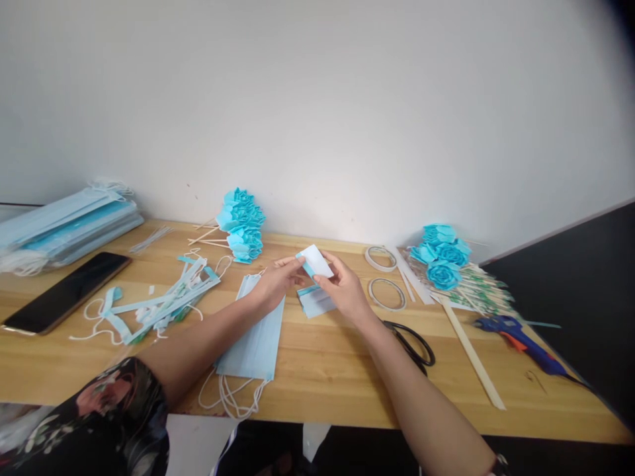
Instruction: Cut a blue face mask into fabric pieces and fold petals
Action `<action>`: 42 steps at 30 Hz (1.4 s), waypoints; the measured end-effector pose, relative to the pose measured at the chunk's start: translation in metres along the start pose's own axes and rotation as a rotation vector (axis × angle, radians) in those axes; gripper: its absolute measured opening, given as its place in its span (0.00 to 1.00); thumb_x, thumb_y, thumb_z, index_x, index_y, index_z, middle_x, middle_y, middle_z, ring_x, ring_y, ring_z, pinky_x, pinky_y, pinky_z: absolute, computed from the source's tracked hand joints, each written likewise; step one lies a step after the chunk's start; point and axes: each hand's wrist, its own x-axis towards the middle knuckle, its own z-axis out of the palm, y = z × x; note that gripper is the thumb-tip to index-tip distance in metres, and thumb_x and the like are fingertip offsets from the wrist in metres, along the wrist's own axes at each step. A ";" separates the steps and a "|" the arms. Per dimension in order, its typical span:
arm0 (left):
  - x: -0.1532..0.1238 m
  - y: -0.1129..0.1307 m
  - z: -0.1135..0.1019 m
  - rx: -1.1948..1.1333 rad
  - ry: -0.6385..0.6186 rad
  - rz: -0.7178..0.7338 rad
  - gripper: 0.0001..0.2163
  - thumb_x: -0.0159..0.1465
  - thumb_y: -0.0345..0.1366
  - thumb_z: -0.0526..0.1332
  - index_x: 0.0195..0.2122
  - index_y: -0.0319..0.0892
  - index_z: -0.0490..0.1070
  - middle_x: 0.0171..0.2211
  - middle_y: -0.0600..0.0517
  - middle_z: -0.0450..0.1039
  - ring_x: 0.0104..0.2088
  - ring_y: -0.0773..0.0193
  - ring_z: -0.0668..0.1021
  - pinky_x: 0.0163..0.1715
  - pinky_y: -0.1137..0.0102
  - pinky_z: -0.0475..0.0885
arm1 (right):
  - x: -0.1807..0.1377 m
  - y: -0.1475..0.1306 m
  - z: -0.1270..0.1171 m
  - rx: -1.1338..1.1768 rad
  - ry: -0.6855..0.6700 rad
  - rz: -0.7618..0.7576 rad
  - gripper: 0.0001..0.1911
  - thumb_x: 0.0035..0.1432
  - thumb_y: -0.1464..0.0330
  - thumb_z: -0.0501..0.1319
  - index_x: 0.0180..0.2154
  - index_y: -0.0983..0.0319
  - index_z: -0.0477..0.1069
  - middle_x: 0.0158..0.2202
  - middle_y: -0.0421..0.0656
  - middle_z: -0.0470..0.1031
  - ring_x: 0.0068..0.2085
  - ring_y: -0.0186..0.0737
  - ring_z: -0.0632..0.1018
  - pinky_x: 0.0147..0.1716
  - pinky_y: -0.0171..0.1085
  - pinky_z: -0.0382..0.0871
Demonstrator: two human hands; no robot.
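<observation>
Between my two hands is a small folded piece of face mask [317, 260], white with a light blue edge. My left hand [278, 281] pinches its left end, and my right hand [342, 284] grips its right side. Just below, another cut blue mask piece [315, 303] lies on the table. A stack of blue face masks [253, 337] with white ear loops rests under my left forearm. Black-handled scissors [414, 344] lie beside my right forearm, which partly hides them.
Blue paper-like flowers on sticks [243, 221] and more flowers [441, 258] stand along the wall. Mask scraps [149, 307], a phone [67, 291] and a mask pile [69, 225] are left. Tape rolls [387, 294], a wooden strip [473, 357] and a blue glue gun [526, 344] are right.
</observation>
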 end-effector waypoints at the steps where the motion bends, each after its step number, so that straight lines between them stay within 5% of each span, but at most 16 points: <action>1: 0.000 0.000 0.000 0.003 -0.006 -0.001 0.14 0.55 0.44 0.67 0.34 0.36 0.77 0.33 0.45 0.78 0.32 0.63 0.77 0.30 0.71 0.68 | 0.000 0.000 0.000 -0.011 0.004 -0.002 0.28 0.53 0.67 0.63 0.57 0.57 0.66 0.39 0.43 0.76 0.33 0.38 0.75 0.34 0.37 0.69; 20: 0.003 0.000 -0.004 0.038 0.028 -0.009 0.12 0.54 0.42 0.67 0.32 0.36 0.78 0.31 0.45 0.77 0.33 0.61 0.76 0.33 0.68 0.68 | -0.001 -0.003 -0.002 -0.042 0.015 -0.027 0.27 0.57 0.65 0.60 0.58 0.58 0.64 0.36 0.43 0.77 0.32 0.39 0.76 0.33 0.37 0.71; 26: 0.005 0.003 -0.006 -0.081 0.049 -0.021 0.12 0.55 0.40 0.67 0.34 0.36 0.78 0.35 0.43 0.79 0.35 0.59 0.78 0.43 0.63 0.69 | 0.001 -0.007 -0.013 -0.334 0.163 -0.334 0.24 0.60 0.70 0.55 0.58 0.56 0.63 0.54 0.48 0.70 0.54 0.46 0.71 0.52 0.48 0.67; 31: 0.004 0.003 -0.004 -0.132 0.041 -0.026 0.11 0.55 0.39 0.68 0.35 0.36 0.78 0.37 0.44 0.80 0.38 0.58 0.79 0.45 0.63 0.69 | 0.003 -0.006 -0.012 -0.597 0.093 -0.613 0.23 0.58 0.76 0.53 0.53 0.54 0.68 0.59 0.47 0.64 0.61 0.48 0.63 0.59 0.54 0.59; 42: 0.000 -0.001 0.002 -0.105 -0.009 -0.042 0.12 0.53 0.41 0.69 0.32 0.36 0.77 0.33 0.46 0.79 0.34 0.61 0.78 0.41 0.65 0.70 | 0.004 -0.003 -0.010 -0.551 0.015 -0.598 0.14 0.60 0.73 0.57 0.40 0.51 0.79 0.58 0.42 0.67 0.60 0.50 0.63 0.58 0.56 0.59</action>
